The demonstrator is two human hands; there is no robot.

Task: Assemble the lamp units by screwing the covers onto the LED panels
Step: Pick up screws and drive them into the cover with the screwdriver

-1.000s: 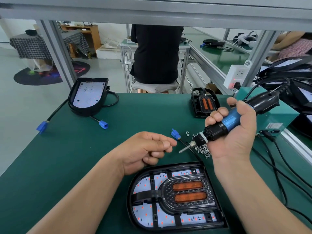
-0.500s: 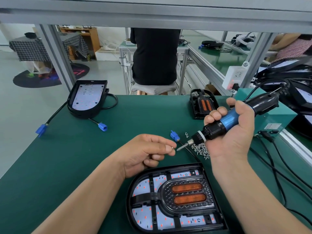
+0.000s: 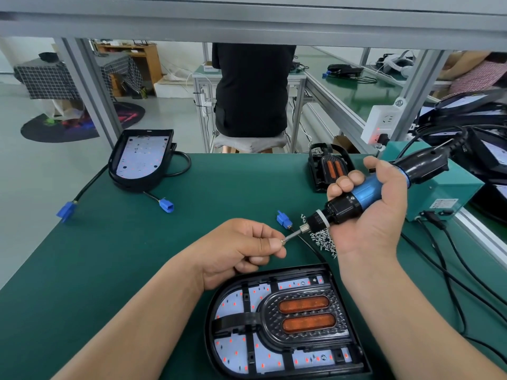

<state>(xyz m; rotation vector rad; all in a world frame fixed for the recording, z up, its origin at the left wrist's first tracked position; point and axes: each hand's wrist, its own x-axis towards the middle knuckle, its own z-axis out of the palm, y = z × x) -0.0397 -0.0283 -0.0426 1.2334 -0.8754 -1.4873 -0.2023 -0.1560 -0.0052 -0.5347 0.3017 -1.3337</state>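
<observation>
So here our left hand (image 3: 241, 248) is pinching a tiny screw (image 3: 282, 241) between thumb and forefinger, the other fingers curled under, right at the bit tip of the electric screwdriver (image 3: 365, 192). Our right hand (image 3: 367, 215) is wrapped tight round its blue barrel, holding it tilted above the green mat (image 3: 137, 256). The lamp unit (image 3: 282, 325) lies flat nearest us between our forearms, its black cover (image 3: 301, 316) with two orange lenses sitting on the LED panel (image 3: 233, 349). Behind our hands is a loose pile of screws (image 3: 323, 241), partly hidden by the screwdriver's nose and our right palm. Just beside it sits a blue connector (image 3: 284, 219) whose black lead runs down toward the lamp unit. Far left there's a second LED panel (image 3: 140, 157) in its housing, with no cover on it. A spare cover (image 3: 329, 168) stands at the back, partly blocked by our right fingers. To the right is a teal box (image 3: 444, 193) with black cables (image 3: 450, 270) trailing across the mat. Someone in black (image 3: 251, 89) sits at the next bench.
</observation>
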